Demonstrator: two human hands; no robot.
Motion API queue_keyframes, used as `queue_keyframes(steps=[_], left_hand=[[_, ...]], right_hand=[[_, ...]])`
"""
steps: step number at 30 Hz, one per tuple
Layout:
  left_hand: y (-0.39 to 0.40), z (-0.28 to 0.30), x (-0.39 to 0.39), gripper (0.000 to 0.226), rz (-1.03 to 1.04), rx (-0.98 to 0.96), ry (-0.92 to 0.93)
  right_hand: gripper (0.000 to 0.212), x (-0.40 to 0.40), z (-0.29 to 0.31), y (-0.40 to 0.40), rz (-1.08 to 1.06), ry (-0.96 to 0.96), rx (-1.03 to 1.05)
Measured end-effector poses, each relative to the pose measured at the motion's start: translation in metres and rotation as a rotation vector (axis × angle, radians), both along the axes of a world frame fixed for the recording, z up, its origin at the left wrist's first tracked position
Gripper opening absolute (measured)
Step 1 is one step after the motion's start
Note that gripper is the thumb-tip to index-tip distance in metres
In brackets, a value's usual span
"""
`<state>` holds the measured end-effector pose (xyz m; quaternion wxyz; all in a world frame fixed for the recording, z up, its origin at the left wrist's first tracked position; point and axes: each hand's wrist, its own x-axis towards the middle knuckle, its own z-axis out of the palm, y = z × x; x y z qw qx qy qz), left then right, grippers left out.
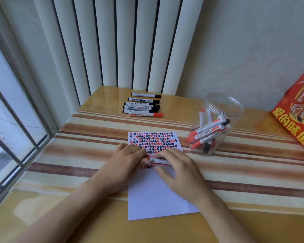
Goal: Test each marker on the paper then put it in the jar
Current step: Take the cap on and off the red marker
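Holding a red marker point(159, 161) crosswise over the paper point(158, 193), long axis roughly parallel to the near worktop point(81, 155) edge. Left hand point(128, 162) pinching the left end, where the red cap seems to be; right hand point(179, 174) curled over the barrel from above, fingers point(162, 155) wrapped on the white label. Both hands meeting at the middle of the sheet, just below the rows of red and black test marks; forearms coming in from the near edge, converging. Cannot tell whether the cap is on or coming off, as the fingers cover the joint. Jar point(212, 125) standing open toward the right edge, beyond and to the right of the right hand, several markers already inside. Right hand nearer to it, so likely the one to carry the marker over. Row of six untested markers point(142, 106) lying at the far edge, parallel to one another, well apart from the hands. Red bag point(298, 116) at the far right corner.
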<state>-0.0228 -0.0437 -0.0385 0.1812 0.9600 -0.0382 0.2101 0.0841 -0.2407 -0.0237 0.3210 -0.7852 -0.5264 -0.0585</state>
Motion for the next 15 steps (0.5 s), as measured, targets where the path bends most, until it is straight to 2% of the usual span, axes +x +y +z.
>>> queue_keyframes(steps=[3, 6, 11, 15], left_hand=[[-0.002, 0.0, 0.001, 0.04, -0.008, -0.003, 0.003], [0.0, 0.0, 0.001, 0.033, 0.008, 0.001, 0.005], [-0.004, 0.005, 0.001, 0.037, -0.028, 0.029, -0.034], [-0.004, 0.005, 0.001, 0.029, -0.051, 0.067, -0.069]], right_hand=[[0.027, -0.012, -0.004, 0.015, -0.032, -0.191, -0.068], [0.026, -0.016, -0.003, 0.019, -0.077, -0.33, -0.057], [0.029, -0.018, -0.001, 0.013, -0.091, -0.278, -0.071], [0.027, -0.019, 0.0, 0.008, -0.097, -0.273, -0.102]])
